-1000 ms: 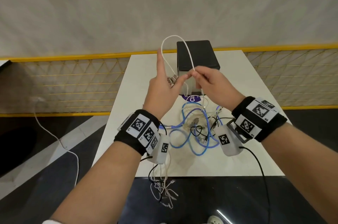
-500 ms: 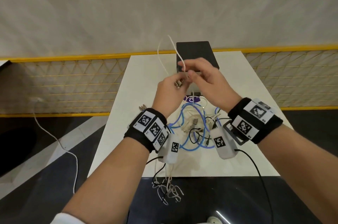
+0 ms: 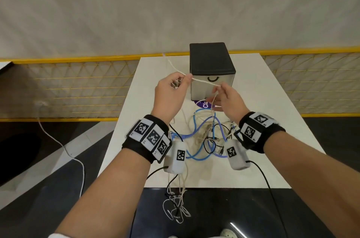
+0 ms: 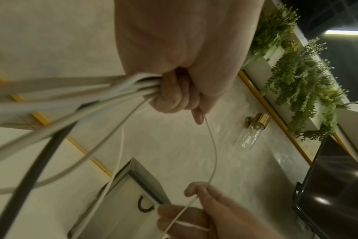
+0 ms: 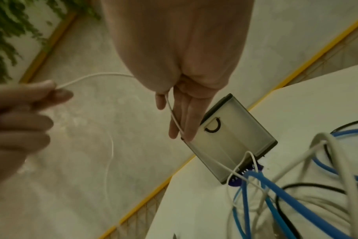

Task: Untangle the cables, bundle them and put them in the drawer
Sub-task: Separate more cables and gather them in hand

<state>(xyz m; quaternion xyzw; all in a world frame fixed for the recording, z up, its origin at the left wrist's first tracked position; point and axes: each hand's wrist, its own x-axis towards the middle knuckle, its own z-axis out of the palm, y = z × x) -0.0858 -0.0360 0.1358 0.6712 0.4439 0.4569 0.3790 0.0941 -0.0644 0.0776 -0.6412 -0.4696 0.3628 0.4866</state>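
1. Left hand (image 3: 171, 91), at 11 o'clock over the table (image 3: 272, 121): fingers curled round a bundle of white cable loops, thumb and forefinger pinching a thin white cable (image 3: 204, 80).
2. Right hand (image 3: 228, 101): thumb and forefinger pinch the same strand; other fingers straight.
3. Cable tangle (image 3: 206, 134) at 6 o'clock from the drawer box (image 3: 212, 62), drawer closed.

wall (image 3: 175, 4): beige | fence (image 3: 78, 90): yellow mesh | floor (image 3: 48, 189): dark

Thin white cable (image 3: 204, 80) stretched above tangled blue, white, black cables (image 3: 206, 136) (before the closed drawer (image 3: 212, 86)).
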